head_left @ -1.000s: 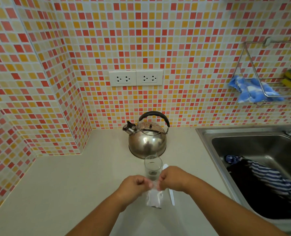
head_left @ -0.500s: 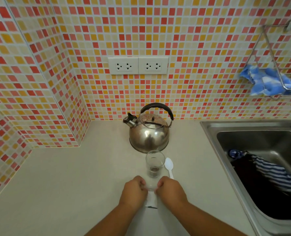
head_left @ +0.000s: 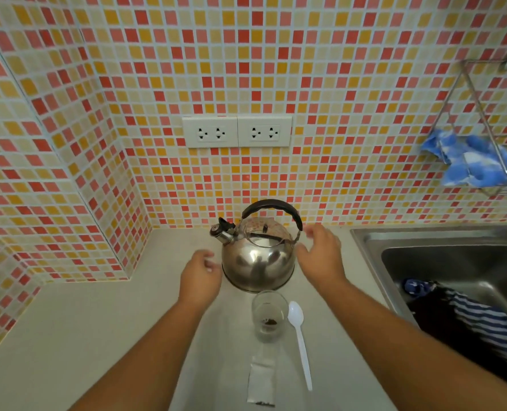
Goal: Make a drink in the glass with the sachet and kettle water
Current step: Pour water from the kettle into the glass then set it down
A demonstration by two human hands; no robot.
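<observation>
A steel kettle (head_left: 258,259) with a black handle stands at the back of the counter, spout to the left. In front of it is a clear glass (head_left: 270,315) with a little brown powder at the bottom. The silver sachet (head_left: 261,382) lies flat on the counter below the glass, torn end near me. My left hand (head_left: 200,275) hovers just left of the kettle body, fingers loosely curled, holding nothing. My right hand (head_left: 320,256) is open beside the kettle's right side, just below the handle's end.
A white plastic spoon (head_left: 300,336) lies right of the glass. A steel sink (head_left: 442,250) with a striped cloth (head_left: 489,324) is at the right. A wire rack with a blue cloth (head_left: 471,158) hangs on the tiled wall. Wall sockets (head_left: 236,132) sit above the kettle.
Both hands let go of the sachet, which now lies on the counter, and moved forward to either side of the kettle.
</observation>
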